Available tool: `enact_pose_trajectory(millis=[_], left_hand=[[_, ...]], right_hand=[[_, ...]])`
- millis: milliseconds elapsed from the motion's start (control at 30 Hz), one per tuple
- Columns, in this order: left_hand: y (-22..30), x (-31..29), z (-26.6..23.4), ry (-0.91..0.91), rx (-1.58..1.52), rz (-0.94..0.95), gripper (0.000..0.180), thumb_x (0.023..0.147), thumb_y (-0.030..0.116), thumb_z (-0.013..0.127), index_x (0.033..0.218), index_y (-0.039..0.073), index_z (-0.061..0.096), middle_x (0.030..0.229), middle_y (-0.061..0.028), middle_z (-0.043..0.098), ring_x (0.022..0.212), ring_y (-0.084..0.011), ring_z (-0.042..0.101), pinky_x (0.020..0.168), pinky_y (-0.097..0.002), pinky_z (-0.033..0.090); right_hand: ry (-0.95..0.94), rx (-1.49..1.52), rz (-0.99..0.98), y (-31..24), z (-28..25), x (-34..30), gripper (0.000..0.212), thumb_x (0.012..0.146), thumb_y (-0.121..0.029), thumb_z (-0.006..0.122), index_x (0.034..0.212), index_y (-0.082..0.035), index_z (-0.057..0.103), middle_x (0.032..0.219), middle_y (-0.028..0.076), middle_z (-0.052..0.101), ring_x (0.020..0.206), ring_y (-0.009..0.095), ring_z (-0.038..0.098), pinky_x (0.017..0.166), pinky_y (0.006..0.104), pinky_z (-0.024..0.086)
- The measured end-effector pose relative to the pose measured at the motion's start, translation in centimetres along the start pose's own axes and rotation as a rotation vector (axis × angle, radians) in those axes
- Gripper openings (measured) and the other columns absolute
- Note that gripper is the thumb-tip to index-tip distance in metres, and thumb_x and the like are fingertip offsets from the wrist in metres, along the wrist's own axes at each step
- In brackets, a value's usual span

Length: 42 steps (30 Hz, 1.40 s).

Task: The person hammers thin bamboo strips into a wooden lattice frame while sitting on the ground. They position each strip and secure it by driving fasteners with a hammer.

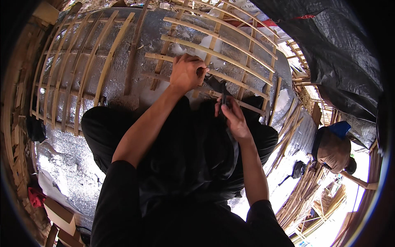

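Beneath my bent legs (98, 127), a silvery foil sheet (70, 164) is spreading, its surface shining beside my left thigh. Black sheeting (341, 53) is hanging at the upper right, bounding that side. Ahead of me, a slatted wooden frame (212, 51) is lying on the foil, its near edge ending close by my legs; left of it a second slatted frame (114, 57) is lying, one dark slat (135, 49) taking up part of the gap between. Loose sticks (304, 193) are lying at the lower right, near another person (333, 150), and a cardboard box (59, 215) is sitting at the lower left. My right fingers (235, 111) are holding a dark tool (223, 98), curled round it; my left fingers (191, 61) are bending nearly closed at the frame's near slats, and I cannot tell what they are pinching, if anything.
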<state>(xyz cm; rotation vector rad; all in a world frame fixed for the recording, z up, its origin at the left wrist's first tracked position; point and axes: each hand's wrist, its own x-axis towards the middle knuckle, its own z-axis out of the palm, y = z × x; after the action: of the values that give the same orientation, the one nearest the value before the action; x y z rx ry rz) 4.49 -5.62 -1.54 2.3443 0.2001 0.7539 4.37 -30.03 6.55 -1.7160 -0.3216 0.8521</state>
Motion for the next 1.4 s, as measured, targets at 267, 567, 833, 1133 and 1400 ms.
enact_pose_trajectory(millis=[267, 567, 833, 1133, 1400], left_hand=[[0.3, 0.1, -0.5, -0.051, 0.021, -0.013, 0.010, 0.080, 0.020, 0.082, 0.087, 0.016, 0.076, 0.095, 0.0029, 0.075, 0.097, -0.0278, 0.068, 0.087, -0.0473, 0.049], [0.0, 0.1, 0.0, -0.005, -0.003, -0.009, 0.011, 0.079, 0.017, 0.080, 0.089, 0.016, 0.077, 0.093, 0.0009, 0.074, 0.097, -0.0282, 0.068, 0.090, -0.0459, 0.049], [0.5, 0.0, -0.4, -0.009, -0.023, -0.059, 0.018, 0.076, 0.024, 0.086, 0.089, 0.016, 0.076, 0.096, -0.0005, 0.073, 0.099, -0.0284, 0.067, 0.093, -0.0470, 0.048], [0.5, 0.0, -0.8, -0.105, -0.045, -0.098, 0.022, 0.076, 0.029, 0.088, 0.088, 0.015, 0.075, 0.098, -0.0017, 0.072, 0.100, -0.0283, 0.067, 0.091, -0.0468, 0.047], [0.2, 0.0, -0.6, -0.089, -0.035, -0.085, 0.024, 0.076, 0.030, 0.088, 0.091, 0.014, 0.077, 0.099, -0.0010, 0.073, 0.101, -0.0279, 0.068, 0.092, -0.0470, 0.047]], right_hand=[[0.394, -0.336, -0.104, -3.3, 1.0, 11.1, 0.033, 0.088, -0.033, 0.085, 0.096, -0.002, 0.078, 0.082, 0.012, 0.077, 0.077, 0.019, 0.074, 0.077, 0.0366, 0.057], [0.314, -0.453, -0.041, -2.4, 1.4, 13.1, 0.026, 0.090, -0.028, 0.081, 0.098, -0.003, 0.080, 0.081, 0.013, 0.078, 0.080, 0.024, 0.078, 0.076, 0.0373, 0.058], [0.258, -0.335, -0.096, -2.0, 1.0, 13.4, 0.021, 0.092, -0.021, 0.080, 0.099, -0.001, 0.077, 0.074, 0.008, 0.074, 0.064, 0.015, 0.070, 0.062, 0.0324, 0.054], [0.246, -0.109, 0.001, -2.0, 1.0, 13.0, 0.014, 0.094, -0.015, 0.079, 0.098, -0.002, 0.075, 0.070, 0.001, 0.068, 0.053, 0.008, 0.059, 0.049, 0.0272, 0.044], [0.231, -0.079, 0.016, -1.9, 1.0, 12.9, 0.011, 0.095, -0.012, 0.078, 0.099, -0.002, 0.076, 0.072, 0.002, 0.069, 0.053, 0.009, 0.058, 0.048, 0.0269, 0.044]])
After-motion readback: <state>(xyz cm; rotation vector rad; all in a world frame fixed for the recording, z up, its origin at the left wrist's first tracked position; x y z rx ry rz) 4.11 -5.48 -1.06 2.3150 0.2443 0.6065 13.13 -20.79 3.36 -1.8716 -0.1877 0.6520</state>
